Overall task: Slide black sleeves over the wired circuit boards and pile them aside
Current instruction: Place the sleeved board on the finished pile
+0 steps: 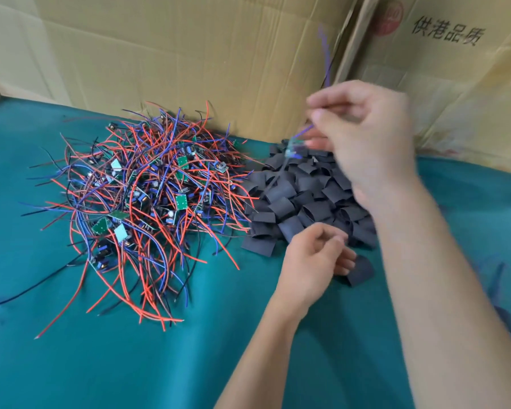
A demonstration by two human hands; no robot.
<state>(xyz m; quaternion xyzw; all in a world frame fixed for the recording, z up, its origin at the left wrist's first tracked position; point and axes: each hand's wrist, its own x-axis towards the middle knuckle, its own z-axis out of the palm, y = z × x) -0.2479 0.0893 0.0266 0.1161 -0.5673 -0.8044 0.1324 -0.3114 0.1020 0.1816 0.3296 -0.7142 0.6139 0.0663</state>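
Two heaps lie on the green worktop (130,364): wired circuit boards (148,199), too many to count, at left; black sleeves (304,199), dozens, to their right. The right hand (369,137), blurred, pinches one board's purple wire (325,54) above the sleeves. The left hand (310,261) is curled, one sleeve (362,271) at its fingertips; grip unclear. Cardboard boxes (219,54) stand behind.
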